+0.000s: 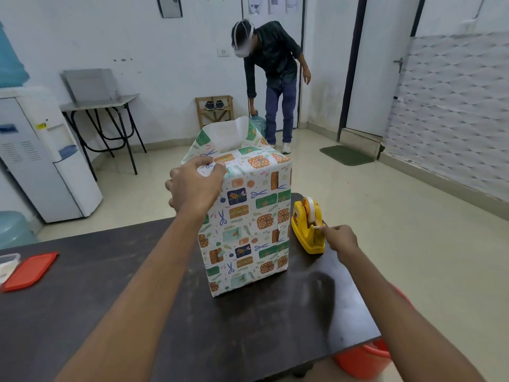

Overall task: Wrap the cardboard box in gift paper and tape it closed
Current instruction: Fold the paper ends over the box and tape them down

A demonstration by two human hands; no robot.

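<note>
1. Patterned gift paper [248, 216] covers every visible face of the box, which stands upright near the middle of the dark table [137, 312]. No cardboard shows.
2. The top is not closed. Paper flaps stand up at the far side with their white underside showing, and the far faces are hidden.
3. Left hand [192, 186]: the fingers are curled over the near top-left edge and grip the folded paper there. The fingertips are hidden behind the fold.
4. Right hand [340, 239]: thumb and forefinger are closed in a pinch at the cutter end of the yellow tape dispenser [307, 232], on the free end of the tape [309, 206]. The strip itself is too small to make out clearly.
5. The dispenser sits on the table just right of the box, apart from it.
6. A red lid [30, 271] lies at the table's left edge beside a clear container [8, 264], which is cut off by the frame.
7. An orange bucket [363, 359] is partly hidden under the table's right corner.
8. A second person [275, 67] bends over a water bottle [259, 124], which is partly hidden behind the flaps.
</note>
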